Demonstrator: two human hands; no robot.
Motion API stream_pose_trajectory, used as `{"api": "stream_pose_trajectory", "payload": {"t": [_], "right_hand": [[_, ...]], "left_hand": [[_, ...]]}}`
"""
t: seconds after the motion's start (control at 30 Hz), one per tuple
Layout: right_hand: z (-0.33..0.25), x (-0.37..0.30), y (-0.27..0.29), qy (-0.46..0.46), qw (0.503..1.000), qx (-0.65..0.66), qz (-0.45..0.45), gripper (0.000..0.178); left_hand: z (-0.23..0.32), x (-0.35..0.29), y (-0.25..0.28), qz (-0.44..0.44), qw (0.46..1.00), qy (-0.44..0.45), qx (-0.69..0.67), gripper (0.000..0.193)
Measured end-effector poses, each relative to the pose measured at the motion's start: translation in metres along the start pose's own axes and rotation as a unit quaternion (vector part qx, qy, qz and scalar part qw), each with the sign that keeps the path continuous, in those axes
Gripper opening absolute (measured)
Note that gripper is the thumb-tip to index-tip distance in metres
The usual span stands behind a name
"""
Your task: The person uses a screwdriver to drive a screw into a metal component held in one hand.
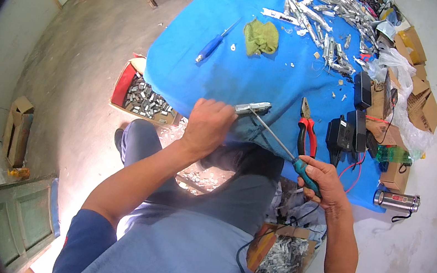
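Note:
A slim silver-white piece (252, 108), its kind not clear, lies at the near edge of a blue-covered table (227, 76). My left hand (207, 126) is closed around its left end, which the fingers hide. In my right hand (325, 183) I grip a screwdriver by its teal-and-black handle (306, 177). Its metal shaft (278, 140) slants up to the left, and the tip meets the silver piece. Red-and-black pliers (307, 129) lie to the right of the shaft.
A blue screwdriver (209, 50) and green cloth (261, 37) lie farther back, before a heap of silver strips (308, 16). Black adapters (363, 90) and a metal cylinder (397, 201) line the right edge. Below the left edge sits a box (123, 85) of small dark blocks.

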State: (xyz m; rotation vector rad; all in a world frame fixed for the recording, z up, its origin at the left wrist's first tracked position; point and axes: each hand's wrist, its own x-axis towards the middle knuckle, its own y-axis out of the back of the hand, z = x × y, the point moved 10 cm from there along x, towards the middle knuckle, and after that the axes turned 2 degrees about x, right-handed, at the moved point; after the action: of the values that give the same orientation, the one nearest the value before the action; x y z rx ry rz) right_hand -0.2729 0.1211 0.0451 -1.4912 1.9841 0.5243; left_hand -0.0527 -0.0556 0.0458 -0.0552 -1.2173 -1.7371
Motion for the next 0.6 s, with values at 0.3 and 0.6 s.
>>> {"api": "stream_pose_trajectory", "payload": {"t": [0.3,0.6], "right_hand": [[-0.027,-0.029,-0.016,0.206,0.942,-0.249,0.087,0.035],[-0.046,-0.031,-0.023,0.188,0.936,-0.293,0.055,0.032]], "left_hand": [[0.001,0.004,0.002,-0.009,1.000,0.013,0.007,0.012],[0.001,0.001,0.003,0.002,1.000,0.007,0.011,0.013]]}}
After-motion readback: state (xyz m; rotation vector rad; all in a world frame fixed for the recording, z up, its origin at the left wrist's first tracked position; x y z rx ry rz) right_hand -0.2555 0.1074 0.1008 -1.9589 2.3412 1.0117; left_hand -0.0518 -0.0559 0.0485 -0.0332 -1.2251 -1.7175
